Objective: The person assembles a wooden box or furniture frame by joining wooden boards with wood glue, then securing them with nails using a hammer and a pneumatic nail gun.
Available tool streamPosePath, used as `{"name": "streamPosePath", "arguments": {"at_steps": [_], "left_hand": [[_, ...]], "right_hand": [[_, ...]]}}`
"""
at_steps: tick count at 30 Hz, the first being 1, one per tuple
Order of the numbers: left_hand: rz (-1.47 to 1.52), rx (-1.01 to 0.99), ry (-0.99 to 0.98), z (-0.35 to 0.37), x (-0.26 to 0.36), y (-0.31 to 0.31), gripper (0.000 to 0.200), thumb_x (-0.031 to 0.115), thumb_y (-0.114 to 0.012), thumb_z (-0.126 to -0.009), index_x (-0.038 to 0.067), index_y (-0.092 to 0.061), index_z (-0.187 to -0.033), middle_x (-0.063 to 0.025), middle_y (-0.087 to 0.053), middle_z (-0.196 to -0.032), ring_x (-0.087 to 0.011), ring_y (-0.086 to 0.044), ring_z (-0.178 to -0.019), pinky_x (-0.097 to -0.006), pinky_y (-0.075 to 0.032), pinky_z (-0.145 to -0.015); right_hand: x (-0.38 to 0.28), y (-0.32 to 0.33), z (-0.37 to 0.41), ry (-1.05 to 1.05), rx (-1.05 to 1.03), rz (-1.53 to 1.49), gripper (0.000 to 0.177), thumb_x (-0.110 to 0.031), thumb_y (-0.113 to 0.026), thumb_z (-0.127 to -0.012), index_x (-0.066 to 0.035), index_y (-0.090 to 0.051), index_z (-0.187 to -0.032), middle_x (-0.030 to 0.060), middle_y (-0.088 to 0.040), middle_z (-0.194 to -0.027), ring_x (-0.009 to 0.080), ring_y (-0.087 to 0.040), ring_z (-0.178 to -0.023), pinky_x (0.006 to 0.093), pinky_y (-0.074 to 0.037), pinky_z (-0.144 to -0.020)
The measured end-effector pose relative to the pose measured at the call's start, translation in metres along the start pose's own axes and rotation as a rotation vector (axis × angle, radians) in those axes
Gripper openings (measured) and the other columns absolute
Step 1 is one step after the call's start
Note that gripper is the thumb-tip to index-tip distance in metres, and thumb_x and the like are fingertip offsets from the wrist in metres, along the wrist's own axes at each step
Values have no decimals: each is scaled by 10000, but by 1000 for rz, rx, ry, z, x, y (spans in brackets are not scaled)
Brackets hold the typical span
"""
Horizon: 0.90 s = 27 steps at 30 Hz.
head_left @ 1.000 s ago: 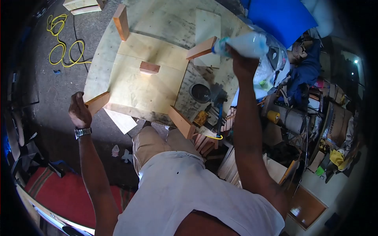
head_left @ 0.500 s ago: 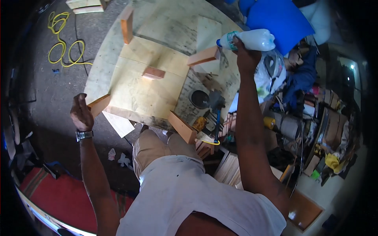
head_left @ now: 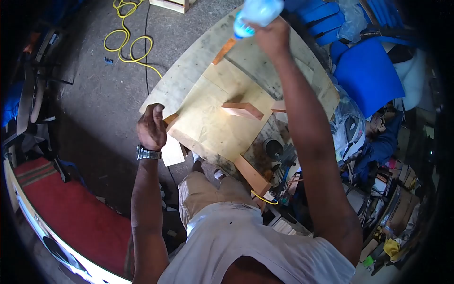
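Observation:
My right hand (head_left: 272, 40) grips a plastic bottle (head_left: 261, 13) with a blue cap, tilted cap-down and blurred by motion. The cap end is just above the upper end of the far wooden leg (head_left: 224, 51). At the near left corner, my left hand (head_left: 152, 128) is closed at the top of another wooden leg (head_left: 171, 118), most of which it hides. The legs rise from a square light-wood panel (head_left: 198, 104). One more leg (head_left: 252, 174) stands at the near right corner; my right arm partly covers another (head_left: 279, 106). A short wooden block (head_left: 243, 110) stands mid-panel.
The panel lies on a worn worktable (head_left: 172, 78). A dark cup (head_left: 273, 148) and tools crowd its right side. Yellow cable (head_left: 136, 60) coils on the floor. Blue plastic chairs (head_left: 369, 75) and piled clutter are at right, a red-covered surface (head_left: 71, 208) at lower left.
My right hand has carried the bottle from the right side to above the far leg, tipping it more cap-down. The view has shifted; my left hand stays at the near left leg.

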<state>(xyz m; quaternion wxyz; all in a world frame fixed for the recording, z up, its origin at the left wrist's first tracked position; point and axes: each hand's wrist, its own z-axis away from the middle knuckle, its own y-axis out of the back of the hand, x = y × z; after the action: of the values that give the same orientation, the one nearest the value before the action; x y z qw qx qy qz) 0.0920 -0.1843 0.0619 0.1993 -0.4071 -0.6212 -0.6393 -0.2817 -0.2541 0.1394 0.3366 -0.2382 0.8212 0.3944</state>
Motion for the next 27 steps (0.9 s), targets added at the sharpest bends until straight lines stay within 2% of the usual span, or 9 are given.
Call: {"name": "streamPosePath", "arguments": {"at_steps": [2,6,10,13,15,17,19,25,27], "left_hand": [[2,-9,7,0,0,2,434,387,-383,-1063,39,-634,-998,-126,-630,-637,-213,-650,-532,-342,-465,-492],[63,-24,54,0,5,3,413,362,-400,-1063,32,-637,-989,-133,-648,-670,-212,-658,-548,-340,-469,-502],[60,2,11,0,7,2,453,407,-393,-1059,37,-642,-983,-103,-616,-634,-193,-629,-527,-335,-463,-500],[56,-7,24,-3,4,1,475,425,-385,-1057,35,-648,-991,-112,-620,-637,-208,-633,-533,-351,-475,-520],[62,-106,132,-2,8,6,469,412,-389,-1057,28,-651,-994,-134,-650,-670,-229,-652,-554,-365,-489,-549],[47,-51,31,-4,5,5,434,382,-403,-1057,28,-645,-993,-153,-651,-674,-257,-649,-549,-382,-485,-541],[53,35,-84,-4,4,2,374,329,-425,-1056,31,-639,-980,-167,-641,-673,-299,-647,-558,-407,-480,-532],[85,-31,64,-3,6,6,397,362,-425,-1051,37,-638,-970,-184,-657,-745,-348,-662,-629,-423,-490,-572],[104,-30,130,-1,10,6,405,360,-412,-1053,35,-636,-964,-178,-655,-744,-359,-667,-671,-438,-492,-596]], "right_hand": [[11,7,-15,-92,21,39,198,-108,-816,-798,-17,-749,-961,62,-754,-899,118,-692,-838,306,-547,-788],[-4,1,1,86,-22,30,240,-117,-834,-774,-24,-750,-979,70,-759,-914,131,-705,-824,313,-550,-770],[16,7,-24,-120,61,90,288,-160,-852,-755,-20,-741,-981,91,-752,-955,152,-704,-892,329,-540,-828],[14,-6,-2,70,15,31,304,-178,-842,-764,-16,-732,-997,112,-753,-962,185,-717,-870,323,-546,-808],[13,0,-10,-91,30,166,322,-174,-836,-764,-10,-722,-1016,111,-753,-970,177,-712,-883,319,-542,-807],[15,4,-28,-179,68,197,329,-172,-838,-760,-6,-719,-1018,110,-751,-973,166,-709,-893,318,-538,-813],[20,-2,-23,-13,-7,158,299,-174,-829,-763,-25,-731,-1003,110,-754,-954,176,-717,-869,326,-540,-796],[10,-5,-19,5,15,225,275,-186,-825,-769,-34,-734,-979,104,-755,-924,205,-727,-870,338,-542,-785],[15,-11,-18,143,12,297,277,-200,-831,-766,-30,-731,-961,108,-753,-917,229,-728,-865,346,-542,-777]]}}
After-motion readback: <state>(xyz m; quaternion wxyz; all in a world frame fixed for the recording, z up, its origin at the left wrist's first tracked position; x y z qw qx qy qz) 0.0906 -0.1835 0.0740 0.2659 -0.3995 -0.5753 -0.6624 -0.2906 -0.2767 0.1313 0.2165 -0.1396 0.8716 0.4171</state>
